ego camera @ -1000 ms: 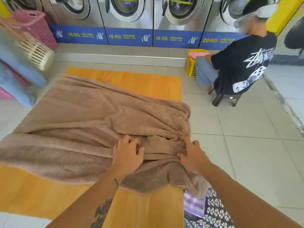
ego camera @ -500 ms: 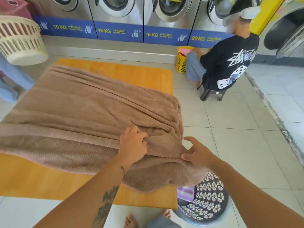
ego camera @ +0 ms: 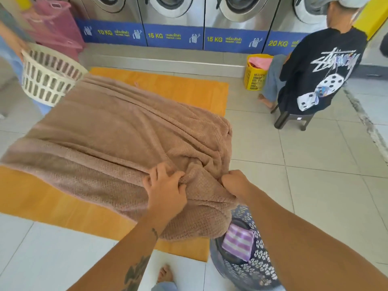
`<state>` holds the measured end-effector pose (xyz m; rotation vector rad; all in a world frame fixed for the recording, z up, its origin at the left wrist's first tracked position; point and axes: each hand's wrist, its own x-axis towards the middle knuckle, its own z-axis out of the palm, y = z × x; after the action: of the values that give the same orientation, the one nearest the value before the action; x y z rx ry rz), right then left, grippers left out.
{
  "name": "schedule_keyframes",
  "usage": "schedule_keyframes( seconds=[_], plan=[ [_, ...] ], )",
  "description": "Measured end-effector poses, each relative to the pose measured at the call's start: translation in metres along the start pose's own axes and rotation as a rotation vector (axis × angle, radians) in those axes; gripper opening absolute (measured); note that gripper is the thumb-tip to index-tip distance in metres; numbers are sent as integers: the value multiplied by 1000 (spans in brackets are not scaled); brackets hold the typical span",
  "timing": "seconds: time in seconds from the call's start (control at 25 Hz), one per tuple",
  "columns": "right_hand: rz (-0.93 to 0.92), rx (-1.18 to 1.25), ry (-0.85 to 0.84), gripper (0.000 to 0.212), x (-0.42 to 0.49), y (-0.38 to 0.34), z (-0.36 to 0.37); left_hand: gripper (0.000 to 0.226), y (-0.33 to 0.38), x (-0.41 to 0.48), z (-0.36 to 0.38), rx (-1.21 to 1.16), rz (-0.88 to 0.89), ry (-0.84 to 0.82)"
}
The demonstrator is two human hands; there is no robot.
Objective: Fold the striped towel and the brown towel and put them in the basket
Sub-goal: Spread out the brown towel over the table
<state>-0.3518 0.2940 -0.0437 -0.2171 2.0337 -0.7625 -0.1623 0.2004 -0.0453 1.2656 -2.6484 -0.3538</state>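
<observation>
While the left hand bunches the brown towel, the right hand fists it.

- brown towel, frame centre: soft, matt, waffle-textured cloth
- mat beneath: orange, matt
- floor: smooth, pale, glossy tiles
- washing machines, top: shiny metal
- basket, lower right: perforated plastic

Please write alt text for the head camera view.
Both hands, left hand and right hand, grip the brown towel spread over an orange mat. The striped towel sits in the dark basket nearby.
</observation>
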Motion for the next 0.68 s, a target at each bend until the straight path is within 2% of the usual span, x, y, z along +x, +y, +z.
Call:
schedule_keyframes(
  seconds=[0.08,0.2,0.28,0.36,0.44,0.52,0.6,0.68],
  plan=[
    [8,86,10,12,7,7,-11,52,24,-19,9,36,-199,-14],
    [13,213,172,12,21,18,-56,78,65,-38,24,-122,-522,-52],
    [58,365,225,14,32,32,-103,90,90,-44,32,-156,-601,-64],
    [85,377,218,23,41,46,-143,95,106,-48,36,-148,-642,-43],
    [11,136,249,28,46,56,-167,86,116,-55,35,-128,-635,-18],
    [-72,-108,218,42,45,57,-171,64,117,-60,32,-156,-587,-43],
    [-102,-180,89,62,36,53,-163,49,116,-67,26,-221,-558,-53],
    [-189,-232,-19,67,23,42,-146,45,115,-75,18,-273,-547,-71]
  ],
)
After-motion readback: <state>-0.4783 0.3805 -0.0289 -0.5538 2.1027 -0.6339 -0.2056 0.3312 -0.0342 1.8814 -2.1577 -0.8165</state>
